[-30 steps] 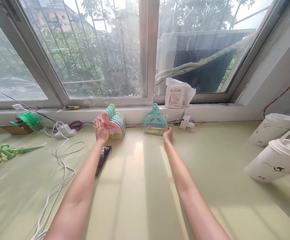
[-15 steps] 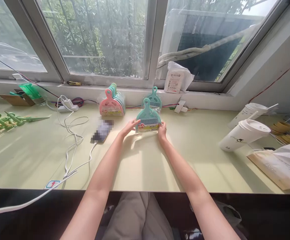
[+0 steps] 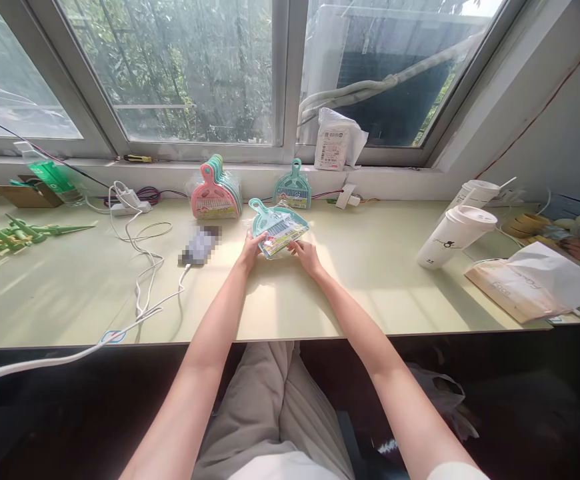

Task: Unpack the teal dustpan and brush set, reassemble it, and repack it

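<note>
Both hands hold a teal dustpan set above the desk.
The left hand (image 3: 248, 248) grips the near left edge of the teal set (image 3: 277, 227), the right hand (image 3: 306, 253) its near right corner; the set is tilted, handle pointing up and left. On the desk (image 3: 360, 287), against the sill, stand a pink stack (image 3: 213, 197) and another teal stack (image 3: 293, 192). A phone (image 3: 199, 245) lies just left of the hands, two cups (image 3: 450, 233) well to the right.
</note>
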A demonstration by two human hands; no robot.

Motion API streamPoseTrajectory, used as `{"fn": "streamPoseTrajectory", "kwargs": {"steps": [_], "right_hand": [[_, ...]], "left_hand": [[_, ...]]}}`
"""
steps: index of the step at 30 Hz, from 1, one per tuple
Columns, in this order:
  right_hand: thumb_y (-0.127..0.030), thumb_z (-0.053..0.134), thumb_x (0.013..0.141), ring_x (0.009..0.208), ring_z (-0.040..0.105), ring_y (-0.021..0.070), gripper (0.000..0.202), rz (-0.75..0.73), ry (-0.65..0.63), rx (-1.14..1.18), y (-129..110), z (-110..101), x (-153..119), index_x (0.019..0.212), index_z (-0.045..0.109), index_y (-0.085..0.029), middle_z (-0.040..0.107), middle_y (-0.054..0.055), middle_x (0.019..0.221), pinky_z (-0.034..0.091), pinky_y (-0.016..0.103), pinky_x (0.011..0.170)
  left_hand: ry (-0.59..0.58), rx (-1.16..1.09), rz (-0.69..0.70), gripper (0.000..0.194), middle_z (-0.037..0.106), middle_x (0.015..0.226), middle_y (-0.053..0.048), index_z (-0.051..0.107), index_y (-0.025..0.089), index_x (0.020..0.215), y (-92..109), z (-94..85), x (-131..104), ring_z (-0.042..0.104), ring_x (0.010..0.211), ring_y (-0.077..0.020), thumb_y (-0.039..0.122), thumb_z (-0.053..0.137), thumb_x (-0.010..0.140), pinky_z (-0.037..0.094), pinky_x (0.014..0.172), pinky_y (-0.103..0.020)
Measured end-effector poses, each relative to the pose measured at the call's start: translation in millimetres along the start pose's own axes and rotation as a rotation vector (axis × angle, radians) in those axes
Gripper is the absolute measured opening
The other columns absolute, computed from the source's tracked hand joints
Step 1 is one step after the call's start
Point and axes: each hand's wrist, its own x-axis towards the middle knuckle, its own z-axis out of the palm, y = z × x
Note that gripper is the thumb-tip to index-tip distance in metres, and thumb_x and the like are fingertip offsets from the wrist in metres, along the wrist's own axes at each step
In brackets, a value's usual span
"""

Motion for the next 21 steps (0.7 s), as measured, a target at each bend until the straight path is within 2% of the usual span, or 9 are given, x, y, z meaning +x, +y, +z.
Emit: {"fn": "streamPoseTrajectory", "kwargs": {"steps": [2,4,8,11,17,19,21], "right_hand": [[-0.052,0.057,0.083,0.065,0.062,0.0160,0.036,0.117,0.043,0.141,2.5,-5.9,5.2,0.074,0.064,-0.019,0.071,0.005,0.080,0.048,0.030,0.069],[-0.050,0.067,0.076,0.065,0.063,0.0156,0.032,0.206,0.095,0.257,5.7,-13.4,9.7,0.080,0.063,-0.018,0.071,0.004,0.081,0.049,0.028,0.067],[-0.032,0.083,0.061,0.079,0.067,0.0182,0.036,0.277,0.217,0.421,11.9,-25.9,15.4,0.083,0.058,-0.018,0.071,0.004,0.083,0.054,0.030,0.075],[-0.024,0.088,0.057,0.084,0.069,0.0203,0.044,0.295,0.176,0.561,11.0,-31.9,16.0,0.087,0.057,-0.018,0.072,0.004,0.084,0.058,0.035,0.080],[-0.018,0.087,0.060,0.080,0.071,0.0208,0.043,0.303,0.017,0.665,0.7,-40.3,12.6,0.095,0.063,-0.016,0.074,0.006,0.083,0.060,0.039,0.084],[-0.016,0.086,0.062,0.079,0.072,0.0209,0.039,0.303,-0.006,0.673,-0.4,-43.1,12.5,0.095,0.065,-0.015,0.074,0.006,0.083,0.061,0.039,0.084],[-0.014,0.085,0.063,0.080,0.072,0.0211,0.035,0.301,0.026,0.696,0.4,-46.8,13.3,0.093,0.066,-0.015,0.074,0.006,0.085,0.061,0.039,0.085]], "left_hand": [[-0.029,0.017,-0.042,0.082,0.065,0.121,-0.008,0.043,0.029,0.135,0.4,2.6,-0.7,0.067,0.095,-0.0223,0.033,0.080,0.063,0.055,0.075,-0.032],[-0.026,0.038,-0.084,0.076,0.065,0.118,-0.007,0.045,0.029,0.132,-0.7,3.5,0.9,0.067,0.095,-0.0213,0.036,0.079,0.064,0.055,0.076,-0.032],[0.013,0.127,-0.109,0.054,0.068,0.109,-0.007,0.058,0.022,0.109,-5.7,0.2,7.4,0.067,0.097,-0.0203,0.043,0.078,0.063,0.055,0.079,-0.032],[0.031,0.155,-0.071,0.055,0.070,0.103,-0.010,0.062,0.017,0.101,-7.7,-3.8,9.9,0.068,0.094,-0.0214,0.047,0.082,0.059,0.054,0.083,-0.036],[0.164,0.128,-0.026,0.053,0.073,0.090,-0.015,0.068,0.011,0.095,1.2,-12.7,9.3,0.070,0.091,-0.0279,0.050,0.081,0.061,0.054,0.083,-0.043],[0.242,0.113,0.010,0.049,0.073,0.088,-0.016,0.067,0.011,0.097,7.1,-16.3,11.1,0.071,0.089,-0.0273,0.047,0.079,0.066,0.055,0.081,-0.042],[0.388,0.107,0.069,0.040,0.073,0.090,-0.016,0.065,0.011,0.099,14.8,-23.5,14.3,0.071,0.087,-0.0249,0.041,0.073,0.075,0.056,0.080,-0.040]]}}
